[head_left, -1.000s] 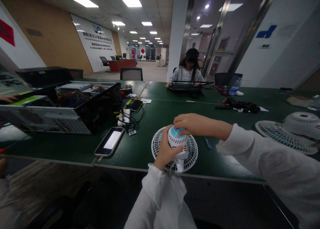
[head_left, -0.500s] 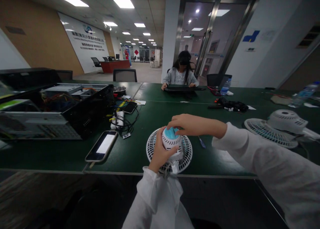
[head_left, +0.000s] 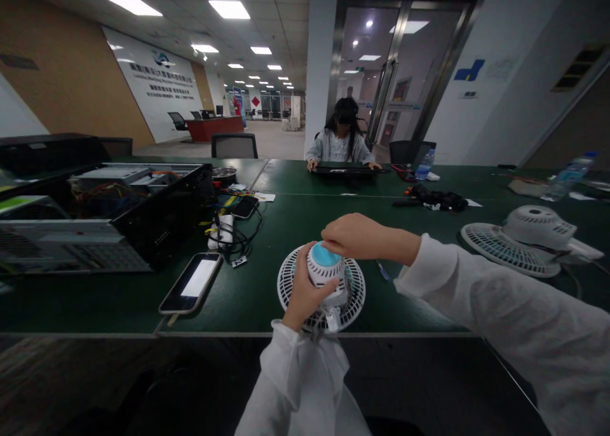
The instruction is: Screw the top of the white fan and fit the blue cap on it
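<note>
A white fan point(head_left: 355, 296) lies with its round grille down on the green table, its vented motor housing pointing up. On top of the housing is a light blue cap point(head_left: 325, 253). My left hand point(head_left: 305, 290) wraps around the housing from the left, thumb across its near side. Curled closed, my right hand point(head_left: 350, 234) rests against the far upper edge of the blue cap. Its fingertips are hidden, so what they pinch cannot be made out. A small screwdriver point(head_left: 383, 271) lies just right of the grille.
To the left stand an opened computer case point(head_left: 109, 213) and a phone point(head_left: 191, 283), with tangled cables point(head_left: 243, 236) nearby. Another fan point(head_left: 528, 239) lies at the right. Across the table, a person point(head_left: 340, 140) sits behind a flat black object point(head_left: 347, 171). Black gear point(head_left: 438, 198) lies between.
My right hand's fingers have curled in tighter at the cap, and the hand has lifted slightly, uncovering more blue. My left hand keeps its hold. The view has shifted slightly.
</note>
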Demonstrator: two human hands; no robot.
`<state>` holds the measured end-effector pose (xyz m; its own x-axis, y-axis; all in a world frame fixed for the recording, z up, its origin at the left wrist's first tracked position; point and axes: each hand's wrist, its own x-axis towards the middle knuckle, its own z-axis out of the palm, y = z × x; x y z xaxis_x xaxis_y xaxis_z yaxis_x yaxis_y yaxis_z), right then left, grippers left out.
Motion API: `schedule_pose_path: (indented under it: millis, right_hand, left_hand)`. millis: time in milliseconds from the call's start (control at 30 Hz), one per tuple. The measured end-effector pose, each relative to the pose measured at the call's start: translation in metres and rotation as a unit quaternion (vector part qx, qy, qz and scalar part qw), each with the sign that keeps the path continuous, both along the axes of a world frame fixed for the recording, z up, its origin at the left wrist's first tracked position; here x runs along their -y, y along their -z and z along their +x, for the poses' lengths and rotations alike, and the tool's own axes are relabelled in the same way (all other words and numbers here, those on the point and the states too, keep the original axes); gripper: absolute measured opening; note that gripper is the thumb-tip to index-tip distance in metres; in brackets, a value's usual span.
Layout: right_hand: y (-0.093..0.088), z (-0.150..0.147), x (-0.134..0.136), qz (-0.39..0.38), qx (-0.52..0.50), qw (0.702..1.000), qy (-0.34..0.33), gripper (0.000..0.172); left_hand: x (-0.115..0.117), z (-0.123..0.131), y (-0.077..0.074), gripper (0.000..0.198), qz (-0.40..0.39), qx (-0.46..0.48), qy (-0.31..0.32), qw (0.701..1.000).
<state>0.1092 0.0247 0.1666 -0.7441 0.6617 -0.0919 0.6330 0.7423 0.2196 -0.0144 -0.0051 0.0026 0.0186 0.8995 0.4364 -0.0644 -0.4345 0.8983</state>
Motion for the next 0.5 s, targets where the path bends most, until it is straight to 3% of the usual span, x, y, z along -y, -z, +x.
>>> schedule_pose_path:
  millis: [33,100,200,333,500]
  right_hand:
    - [-0.004,0.004,-0.002,-0.018,-0.009,0.999,-0.035,0.024]
    - [-0.01,0.01,-0.005,-0.043,-0.005,0.994,-0.096,0.029]
    - [-0.014,0.01,-0.006,-0.035,0.032,0.991,-0.121,0.029]
    - [-0.006,-0.003,-0.003,0.002,0.064,0.993,-0.1,0.022]
    - [0.007,-0.011,0.001,0.051,0.067,0.996,-0.005,0.04]
  left_hand:
    - [0.0,0.0,0.001,0.074,0.001,0.001,0.002,1.0]
    - [-0.001,0.0,0.002,0.074,0.0,0.004,0.008,1.0]
    - [-0.001,0.0,0.002,0.073,-0.004,0.005,0.006,1.0]
    - [-0.001,0.0,0.003,0.075,-0.011,0.002,0.001,1.0]
    - [0.0,0.0,0.002,0.075,-0.015,-0.003,-0.002,1.0]
